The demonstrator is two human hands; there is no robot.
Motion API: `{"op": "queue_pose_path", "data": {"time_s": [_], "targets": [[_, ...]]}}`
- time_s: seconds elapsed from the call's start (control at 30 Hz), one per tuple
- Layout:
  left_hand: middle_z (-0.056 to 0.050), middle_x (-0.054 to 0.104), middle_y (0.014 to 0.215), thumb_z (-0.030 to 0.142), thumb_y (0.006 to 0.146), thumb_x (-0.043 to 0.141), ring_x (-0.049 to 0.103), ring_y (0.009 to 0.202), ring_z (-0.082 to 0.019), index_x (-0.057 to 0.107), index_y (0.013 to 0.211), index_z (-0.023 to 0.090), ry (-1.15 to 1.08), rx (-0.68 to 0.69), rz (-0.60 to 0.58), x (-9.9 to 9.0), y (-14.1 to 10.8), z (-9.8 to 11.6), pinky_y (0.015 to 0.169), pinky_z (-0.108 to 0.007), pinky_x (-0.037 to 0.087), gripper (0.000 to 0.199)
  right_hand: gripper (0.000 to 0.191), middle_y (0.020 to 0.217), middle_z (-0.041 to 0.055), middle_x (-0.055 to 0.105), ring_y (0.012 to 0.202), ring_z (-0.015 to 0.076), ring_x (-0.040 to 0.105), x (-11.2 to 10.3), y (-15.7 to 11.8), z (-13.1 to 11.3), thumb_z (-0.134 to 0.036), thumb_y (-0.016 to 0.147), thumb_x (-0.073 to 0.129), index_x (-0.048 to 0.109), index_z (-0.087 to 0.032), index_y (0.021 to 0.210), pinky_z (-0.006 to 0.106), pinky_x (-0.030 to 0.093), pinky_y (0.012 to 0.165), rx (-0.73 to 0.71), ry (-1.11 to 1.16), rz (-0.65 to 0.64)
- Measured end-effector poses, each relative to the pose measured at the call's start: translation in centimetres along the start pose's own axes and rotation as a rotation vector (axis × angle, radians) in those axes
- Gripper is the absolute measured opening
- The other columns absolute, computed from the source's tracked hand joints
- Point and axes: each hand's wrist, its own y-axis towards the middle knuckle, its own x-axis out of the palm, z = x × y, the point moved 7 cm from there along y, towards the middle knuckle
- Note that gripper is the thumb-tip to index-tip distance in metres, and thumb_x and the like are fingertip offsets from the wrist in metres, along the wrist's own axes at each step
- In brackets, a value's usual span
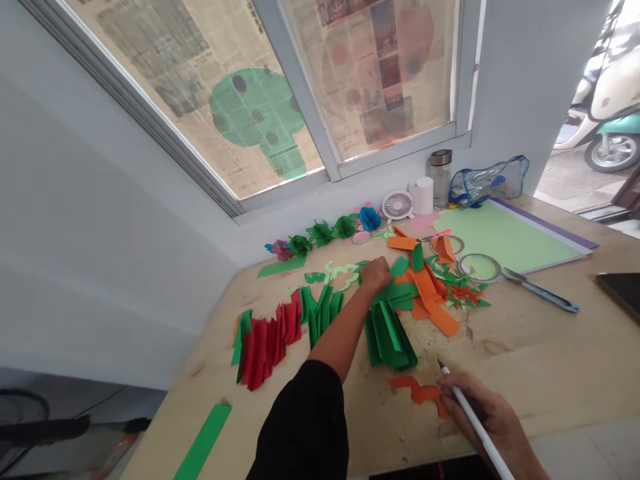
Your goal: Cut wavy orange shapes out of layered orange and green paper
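Note:
My left hand (376,273) reaches across the table, its fingers curled down at the folded green paper strips (400,293). What its fingertips hold, if anything, is hidden. Pale green wavy cut-outs (341,270) lie just left of it. Below that wrist stands a bundle of folded dark green paper (390,337). Near the front edge, my right hand (493,417) grips a white pen (475,423), dark tip pointing up and left. An orange zigzag paper piece (417,390) lies beside this hand, partly covered by its fingers.
Folded red paper (270,340) and a green strip (204,443) lie at left. Orange strips (433,303), a clear ring (480,267) and a long grey-blue tool (543,291) lie right. Paper flowers (321,232), a fan (398,205) and a bottle (441,177) line the wall.

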Motion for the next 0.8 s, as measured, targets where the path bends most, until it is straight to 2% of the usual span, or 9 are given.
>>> {"op": "queue_pose_path", "data": {"time_s": [0.13, 0.23, 0.3, 0.37, 0.47, 0.57, 0.67, 0.73, 0.8], "targets": [[-0.009, 0.058, 0.122, 0.035, 0.094, 0.058, 0.061, 0.104, -0.021, 0.055, 0.122, 0.016, -0.111, -0.003, 0.052, -0.4, -0.3, -0.2, 0.088, -0.042, 0.054, 0.034, 0.024, 0.082, 0.0042, 0.072, 0.069, 0.0137, 0.069, -0.1, 0.0, -0.4, -0.043, 0.083, 0.064, 0.07, -0.021, 0.089, 0.014, 0.053, 0.062, -0.001, -0.009, -0.015], [-0.009, 0.058, 0.122, 0.036, 0.094, 0.058, 0.061, 0.104, -0.021, 0.056, 0.122, 0.016, -0.216, -0.01, 0.131, -1.7, -0.9, -0.8, 0.088, -0.042, 0.054, 0.034, 0.026, 0.084, 0.0051, 0.072, 0.068, 0.0139, 0.068, -0.2, 0.1, -0.6, -0.044, 0.082, 0.064, 0.069, -0.021, 0.092, 0.016, 0.053, 0.061, 0.006, 0.005, -0.018], [-0.008, 0.061, 0.117, 0.034, 0.094, 0.058, 0.062, 0.102, -0.02, 0.058, 0.118, 0.017, -0.29, -0.024, 0.203, -2.8, -1.7, -1.6, 0.088, -0.041, 0.053, 0.029, 0.027, 0.078, 0.0037, 0.07, 0.065, 0.0137, 0.068, -0.3, 0.1, -0.7, -0.046, 0.081, 0.064, 0.069, -0.021, 0.09, 0.016, 0.053, 0.059, 0.014, 0.01, -0.016], [-0.001, 0.068, 0.098, 0.021, 0.09, 0.06, 0.064, 0.097, -0.017, 0.06, 0.109, 0.022, -0.365, -0.045, 0.281, -3.8, -3.1, -2.9, 0.089, -0.035, 0.05, 0.02, 0.028, 0.075, 0.0029, 0.07, 0.063, 0.0135, 0.067, -0.4, 0.1, -0.6, -0.047, 0.081, 0.064, 0.069, -0.02, 0.091, 0.016, 0.053, 0.057, 0.029, -0.002, -0.007], [0.002, 0.068, 0.084, 0.013, 0.081, 0.061, 0.066, 0.086, -0.015, 0.059, 0.104, 0.022, -0.476, -0.063, 0.381, -4.2, -6.8, -5.1, 0.081, -0.027, 0.049, 0.024, 0.03, 0.083, 0.0058, 0.073, 0.068, 0.0151, 0.069, -0.5, 0.1, -0.5, -0.047, 0.08, 0.065, 0.068, -0.02, 0.093, 0.017, 0.054, 0.06, 0.033, -0.026, -0.011], [0.003, 0.065, 0.075, 0.013, 0.079, 0.059, 0.065, 0.075, -0.013, 0.058, 0.104, 0.021, -0.578, -0.081, 0.454, -3.1, -11.5, -7.2, 0.075, -0.025, 0.048, 0.026, 0.029, 0.087, 0.0068, 0.074, 0.07, 0.0148, 0.069, -0.6, 0.2, -0.6, -0.047, 0.079, 0.066, 0.068, -0.02, 0.09, 0.017, 0.054, 0.062, 0.029, -0.047, -0.018], [0.004, 0.062, 0.068, 0.016, 0.078, 0.06, 0.063, 0.067, -0.013, 0.058, 0.101, 0.019, -0.671, -0.095, 0.474, -0.8, -15.7, -8.4, 0.068, -0.023, 0.048, 0.023, 0.03, 0.087, 0.0066, 0.074, 0.071, 0.0155, 0.069, -0.8, 0.3, -0.8, -0.049, 0.08, 0.064, 0.068, -0.02, 0.088, 0.017, 0.054, 0.061, 0.021, -0.062, -0.002], [0.003, 0.062, 0.067, 0.017, 0.076, 0.062, 0.062, 0.064, -0.013, 0.058, 0.095, 0.018, -0.735, -0.093, 0.463, 0.6, -17.5, -8.7, 0.063, -0.022, 0.048, 0.019, 0.03, 0.089, 0.0061, 0.074, 0.073, 0.0161, 0.07, -0.9, 0.3, -1.0, -0.049, 0.079, 0.064, 0.069, -0.021, 0.088, 0.018, 0.055, 0.062, 0.019, -0.078, 0.006], [0.001, 0.065, 0.074, 0.016, 0.078, 0.059, 0.064, 0.068, -0.013, 0.058, 0.098, 0.017, -0.799, -0.094, 0.471, 1.3, -18.6, -9.0, 0.063, -0.021, 0.049, 0.02, 0.03, 0.085, 0.0048, 0.073, 0.072, 0.0155, 0.069, -0.9, 0.4, -1.3, -0.049, 0.079, 0.064, 0.069, -0.021, 0.088, 0.018, 0.054, 0.061, 0.017, -0.098, 0.013]]}}
